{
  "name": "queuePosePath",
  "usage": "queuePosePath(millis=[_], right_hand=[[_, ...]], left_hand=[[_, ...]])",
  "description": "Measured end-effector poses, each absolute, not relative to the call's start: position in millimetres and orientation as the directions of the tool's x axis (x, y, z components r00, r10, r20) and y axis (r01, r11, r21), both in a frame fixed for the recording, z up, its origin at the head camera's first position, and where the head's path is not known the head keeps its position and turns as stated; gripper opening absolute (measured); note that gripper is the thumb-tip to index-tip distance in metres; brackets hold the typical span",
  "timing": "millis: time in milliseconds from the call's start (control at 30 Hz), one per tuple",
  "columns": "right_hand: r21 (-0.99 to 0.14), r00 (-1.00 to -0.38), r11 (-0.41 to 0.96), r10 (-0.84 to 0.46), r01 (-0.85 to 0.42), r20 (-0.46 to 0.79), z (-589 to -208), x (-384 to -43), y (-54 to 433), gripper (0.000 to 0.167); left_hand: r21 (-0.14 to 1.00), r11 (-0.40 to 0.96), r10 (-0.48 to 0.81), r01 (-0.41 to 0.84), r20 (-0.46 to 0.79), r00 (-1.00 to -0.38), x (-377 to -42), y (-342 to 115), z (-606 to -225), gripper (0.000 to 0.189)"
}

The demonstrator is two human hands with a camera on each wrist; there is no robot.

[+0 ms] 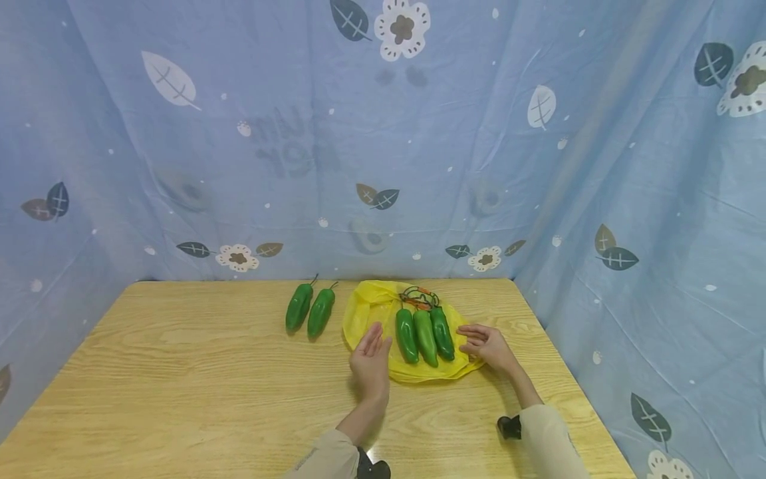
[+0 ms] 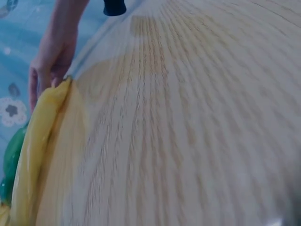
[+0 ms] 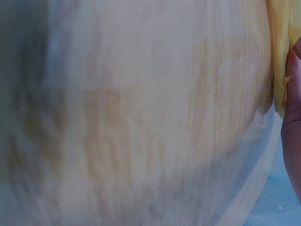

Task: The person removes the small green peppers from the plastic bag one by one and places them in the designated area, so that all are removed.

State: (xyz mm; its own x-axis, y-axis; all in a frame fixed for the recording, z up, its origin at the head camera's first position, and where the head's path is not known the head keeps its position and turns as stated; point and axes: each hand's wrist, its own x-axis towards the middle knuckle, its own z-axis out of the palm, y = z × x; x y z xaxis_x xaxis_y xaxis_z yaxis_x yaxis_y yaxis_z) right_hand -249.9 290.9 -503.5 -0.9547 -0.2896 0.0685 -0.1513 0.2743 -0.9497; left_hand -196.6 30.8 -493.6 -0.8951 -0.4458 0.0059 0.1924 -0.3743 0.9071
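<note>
Three green peppers (image 1: 425, 337) lie side by side on a yellow plastic bag (image 1: 419, 376), spread and crumpled on the table. Dark cords with orange bits are bunched at their stem ends. My left hand (image 1: 370, 366) is at the bag's left front edge, fingers raised and fairly straight. On the opposite side, my right hand (image 1: 491, 347) has its fingers extended over the bag's right edge. In the left wrist view, that right hand (image 2: 52, 66) meets the bag's edge. The right wrist view catches only part of the right hand (image 3: 294, 117) beside the yellow plastic.
Two more green peppers, one (image 1: 299, 307) left of the other (image 1: 321, 313), lie on the wooden table (image 1: 197, 372) to the left of the bag. A blue patterned curtain (image 1: 287, 219) hangs behind and along the sides of the table.
</note>
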Motion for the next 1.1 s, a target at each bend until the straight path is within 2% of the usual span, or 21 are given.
queuePosePath(millis=[200,467,833,1100], right_hand=[[-0.951,-0.957,0.274,-0.281,-0.144,0.064,-503.5,-250.9,290.7,0.045],[-0.954,-0.958,0.270,-0.281,-0.133,0.054,-503.9,-251.8,289.8,0.045],[-0.952,-0.959,0.278,-0.280,-0.131,0.050,-505.4,-252.2,291.3,0.046],[-0.954,-0.957,0.270,-0.284,-0.134,0.054,-504.9,-251.4,291.5,0.045]], left_hand=[[0.902,-0.375,-0.460,0.213,0.019,-0.888,-202.7,45.7,-494.6,0.040],[0.943,-0.322,-0.424,0.087,-0.061,-0.904,-204.9,59.5,-495.5,0.044],[0.961,-0.262,-0.409,0.091,-0.025,-0.912,-215.7,80.1,-500.2,0.060],[0.984,-0.134,-0.404,0.116,0.053,-0.913,-219.9,82.6,-507.6,0.064]])
